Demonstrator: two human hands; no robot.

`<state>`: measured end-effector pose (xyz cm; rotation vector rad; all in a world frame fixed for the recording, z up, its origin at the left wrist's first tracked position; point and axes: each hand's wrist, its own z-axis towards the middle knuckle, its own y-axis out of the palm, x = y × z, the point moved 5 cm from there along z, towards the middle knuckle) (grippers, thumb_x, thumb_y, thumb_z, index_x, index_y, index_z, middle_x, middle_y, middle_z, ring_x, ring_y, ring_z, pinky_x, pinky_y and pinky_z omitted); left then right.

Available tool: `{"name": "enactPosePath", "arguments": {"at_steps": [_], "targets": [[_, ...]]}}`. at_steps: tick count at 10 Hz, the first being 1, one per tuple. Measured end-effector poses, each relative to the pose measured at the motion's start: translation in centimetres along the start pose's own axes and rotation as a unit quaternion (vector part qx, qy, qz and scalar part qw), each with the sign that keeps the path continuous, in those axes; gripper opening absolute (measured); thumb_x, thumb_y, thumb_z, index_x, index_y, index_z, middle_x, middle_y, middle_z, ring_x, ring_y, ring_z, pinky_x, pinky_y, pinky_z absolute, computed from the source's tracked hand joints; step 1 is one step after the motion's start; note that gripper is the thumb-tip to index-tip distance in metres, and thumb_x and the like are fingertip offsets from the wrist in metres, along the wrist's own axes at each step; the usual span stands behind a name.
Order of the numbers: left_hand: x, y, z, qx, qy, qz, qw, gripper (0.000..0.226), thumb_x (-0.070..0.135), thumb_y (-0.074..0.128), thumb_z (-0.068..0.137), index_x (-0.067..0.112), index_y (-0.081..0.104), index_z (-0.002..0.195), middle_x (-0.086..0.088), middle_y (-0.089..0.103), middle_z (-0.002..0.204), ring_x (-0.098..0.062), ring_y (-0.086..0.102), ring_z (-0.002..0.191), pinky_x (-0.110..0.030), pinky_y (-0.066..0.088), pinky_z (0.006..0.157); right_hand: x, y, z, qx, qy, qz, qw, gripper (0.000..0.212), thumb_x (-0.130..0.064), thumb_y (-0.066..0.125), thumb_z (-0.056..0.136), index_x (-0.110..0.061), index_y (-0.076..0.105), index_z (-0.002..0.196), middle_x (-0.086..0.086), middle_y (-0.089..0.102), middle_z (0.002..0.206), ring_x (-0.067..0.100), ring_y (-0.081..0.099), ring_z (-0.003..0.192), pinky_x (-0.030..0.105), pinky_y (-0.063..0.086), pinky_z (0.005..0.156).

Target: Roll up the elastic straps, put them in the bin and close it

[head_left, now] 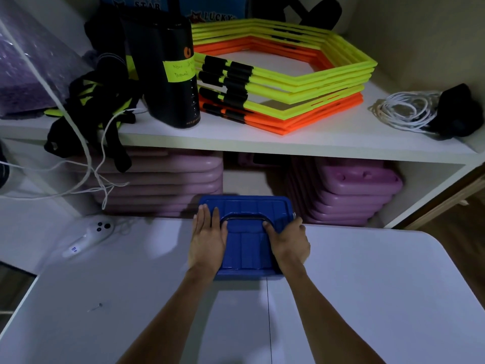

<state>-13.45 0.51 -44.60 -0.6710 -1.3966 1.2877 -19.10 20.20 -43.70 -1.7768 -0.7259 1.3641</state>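
Evidently closing stage. Left hand point(208, 239) is lying flat, fingers spread, on the lid point(246, 240) at frame centre; right hand point(288, 241) is pressing its right edge, fingers curled. Straps are showing nowhere, presumably inside; latching perhaps remaining.

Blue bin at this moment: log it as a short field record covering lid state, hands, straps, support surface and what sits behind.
bin: blue bin, on the white table
lid: on top, handle folded flat
left hand: left hand flat on the lid's left side
right hand: right hand pressing the lid's right edge
straps: none visible on the table
behind: white shelf with stacked hexagon rings
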Motion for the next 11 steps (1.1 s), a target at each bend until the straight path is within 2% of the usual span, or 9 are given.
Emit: {"name": "enactPosePath", "arguments": {"at_steps": [2, 3, 4, 5, 7, 8, 9, 10, 11], "targets": [[-0.1, 0.5, 0.2, -0.008, -0.003, 0.016, 1.0, 0.06, 0.036, 0.024, 0.097, -0.006, 0.049, 0.132, -0.033, 0.044, 0.138, -0.041, 0.039, 0.134, -0.046, 0.021, 0.113, -1.5, -0.1, -0.6, 0.037, -0.075, -0.107, 0.991, 0.071, -0.053, 0.053, 0.093, -0.004, 0.032, 0.14, 0.018, 0.057, 0.125, 0.034, 0.062, 0.104, 0.041, 0.052, 0.079], [-0.2, 0.8, 0.3, -0.009, -0.003, 0.018, 1.0, 0.06, 0.035, 0.024, 0.097, -0.007, 0.049, 0.131, -0.034, 0.045, 0.137, -0.041, 0.04, 0.133, -0.045, 0.022, 0.113, -1.2, 0.1, -0.9, 0.04, -0.123, -0.131, 0.983, 0.069, -0.054, 0.041, 0.098, -0.006, 0.029, 0.146, 0.021, 0.055, 0.129, 0.035, 0.06, 0.11, 0.042, 0.05, 0.085], [-0.2, 0.9, 0.3, -0.005, 0.006, 0.015, 1.0, 0.06, 0.036, 0.023, 0.097, -0.007, 0.049, 0.132, -0.034, 0.044, 0.138, -0.041, 0.039, 0.134, -0.045, 0.022, 0.113, -0.2, 1.4, -1.5, 0.038, -0.188, -0.149, 0.97, 0.068, -0.054, 0.017, 0.102, -0.012, 0.016, 0.155, 0.026, 0.02, 0.157, 0.039, 0.019, 0.147, 0.047, 0.025, 0.115], [-0.3, 1.0, 0.4, -0.003, 0.008, 0.003, 1.0, 0.062, 0.038, 0.022, 0.097, -0.006, 0.047, 0.134, -0.033, 0.042, 0.14, -0.04, 0.037, 0.136, -0.044, 0.021, 0.114, -0.7, 2.3, -1.6, 0.018, -0.255, -0.193, 0.947, 0.073, -0.058, -0.001, 0.096, -0.019, 0.004, 0.156, 0.018, 0.004, 0.162, 0.032, 0.002, 0.15, 0.048, 0.005, 0.118], [-0.3, 1.4, 0.4, -0.034, 0.033, 0.026, 0.999, 0.086, 0.051, -0.009, 0.097, -0.008, 0.04, 0.137, -0.034, 0.038, 0.142, -0.042, 0.033, 0.137, -0.046, 0.02, 0.114, -0.6, 2.3, -1.0, -0.074, -0.265, -0.257, 0.926, 0.098, -0.07, -0.039, 0.063, -0.024, -0.026, 0.149, 0.015, -0.022, 0.16, 0.027, -0.02, 0.148, 0.045, -0.012, 0.117], [-0.7, 1.1, 0.4, -0.067, 0.055, 0.048, 0.995, 0.108, 0.06, -0.036, 0.075, -0.002, 0.014, 0.148, -0.027, 0.011, 0.156, -0.035, 0.004, 0.147, -0.04, -0.003, 0.116, -1.1, 1.7, -1.0, -0.122, -0.246, -0.255, 0.927, 0.086, -0.074, -0.019, 0.079, -0.025, -0.026, 0.149, 0.013, -0.026, 0.159, 0.027, -0.024, 0.147, 0.045, -0.013, 0.117], [-0.2, -1.1, -0.5, -0.037, 0.049, 0.017, 0.998, 0.103, 0.06, -0.028, 0.081, 0.001, 0.024, 0.147, -0.023, 0.017, 0.156, -0.032, 0.009, 0.147, -0.038, -0.002, 0.118, -1.7, -0.4, -2.2, -0.176, -0.248, -0.158, 0.939, 0.071, -0.063, 0.015, 0.098, -0.03, -0.017, 0.152, 0.01, -0.023, 0.161, 0.023, -0.024, 0.147, 0.043, -0.011, 0.119], [0.2, -3.7, -3.4, 0.051, 0.063, -0.078, 0.994, 0.066, 0.048, 0.011, 0.101, 0.008, 0.05, 0.136, -0.015, 0.044, 0.145, -0.028, 0.037, 0.137, -0.036, 0.02, 0.115, -4.3, -6.0, -4.8, -0.175, -0.265, 0.089, 0.944, 0.071, -0.057, 0.039, 0.097, -0.035, 0.004, 0.154, -0.001, -0.003, 0.165, 0.013, -0.007, 0.15, 0.032, 0.002, 0.12], [1.0, -5.9, -10.9, 0.103, 0.114, -0.198, 0.968, 0.043, 0.043, 0.031, 0.1, 0.022, 0.061, 0.122, 0.0, 0.057, 0.131, -0.015, 0.056, 0.118, -0.029, 0.035, 0.101, -8.8, -17.2, -9.0, -0.118, -0.334, 0.29, 0.889, 0.051, -0.043, 0.058, 0.093, -0.046, 0.04, 0.141, -0.012, 0.045, 0.148, 0.004, 0.048, 0.13, 0.024, 0.041, 0.107]]}}
